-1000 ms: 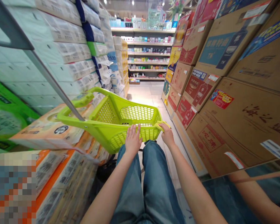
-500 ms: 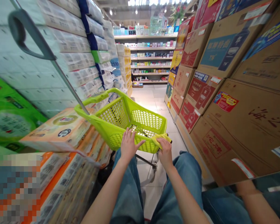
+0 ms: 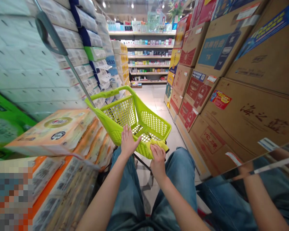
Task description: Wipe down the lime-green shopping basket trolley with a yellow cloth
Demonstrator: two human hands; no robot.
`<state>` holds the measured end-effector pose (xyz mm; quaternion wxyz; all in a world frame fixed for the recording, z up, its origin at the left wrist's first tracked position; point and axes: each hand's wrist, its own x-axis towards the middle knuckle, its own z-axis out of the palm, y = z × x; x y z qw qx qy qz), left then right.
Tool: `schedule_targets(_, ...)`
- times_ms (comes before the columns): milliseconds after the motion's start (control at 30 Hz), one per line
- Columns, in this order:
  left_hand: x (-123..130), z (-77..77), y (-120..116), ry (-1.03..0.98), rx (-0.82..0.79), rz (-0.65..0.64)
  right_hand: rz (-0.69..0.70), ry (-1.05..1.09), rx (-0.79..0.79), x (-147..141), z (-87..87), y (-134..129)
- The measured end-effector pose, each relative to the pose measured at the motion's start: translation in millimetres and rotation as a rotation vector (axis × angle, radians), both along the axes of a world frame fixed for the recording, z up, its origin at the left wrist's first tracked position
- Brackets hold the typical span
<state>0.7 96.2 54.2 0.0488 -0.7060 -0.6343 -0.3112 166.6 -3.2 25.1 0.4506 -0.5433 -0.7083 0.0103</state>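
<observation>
Yellow cloth (image 3: 161,143) is held under the fingers of the right hand (image 3: 158,158), against the near side of the lime-green cart basket (image 3: 107,124) at its 4 o'clock end. Left hand (image 3: 128,142): palm down at the same side, fingers together, thumb spread, clasping nothing visible. Basket long axis: 10 o'clock, at the handle (image 3: 108,94), to 4 o'clock. From the right hand, the basket body lies toward 11 o'clock, the left hand toward 10. Nearer hand to the handle: left.
</observation>
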Motion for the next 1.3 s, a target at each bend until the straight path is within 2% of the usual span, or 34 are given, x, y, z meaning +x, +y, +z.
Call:
schedule_targets(200,18,0.5,-2,-0.075,0.006,0.043,-0.019,-0.056,-0.015,14,3.9,3)
schedule_targets(500,34,-5.8,-39,-0.093,0.057,-0.066,-0.045,-0.056,0.048,24,-7.2,-48)
schedule_targets(633,42,-5.5,-46,-0.099,0.040,-0.131,-0.069,-0.031,0.057,29,-11.0,-60)
schedule_targets(733,41,-5.1,-37,-0.086,0.012,-0.175,-0.101,-0.054,0.042,28,-9.2,-59)
schedule_targets(867,34,-3.1,-8,-0.060,-0.028,-0.199,-0.119,-0.126,-0.034,16,1.6,-46)
schedule_targets(1033,21,-8.6,19,-0.052,-0.085,-0.160,-0.047,-0.177,-0.137,-19,14.2,-16)
schedule_targets(1167,-2,-20.2,29,-0.173,-0.153,-0.208,0.054,-0.203,-0.136,-46,13.9,9)
schedule_targets(1233,-16,-22.7,36,-0.201,-0.165,-0.225,0.118,-0.224,-0.112,-45,12.0,17)
schedule_targets(1300,-29,-22.4,43,-0.203,-0.169,-0.230,0.149,-0.242,-0.091,-29,10.2,24)
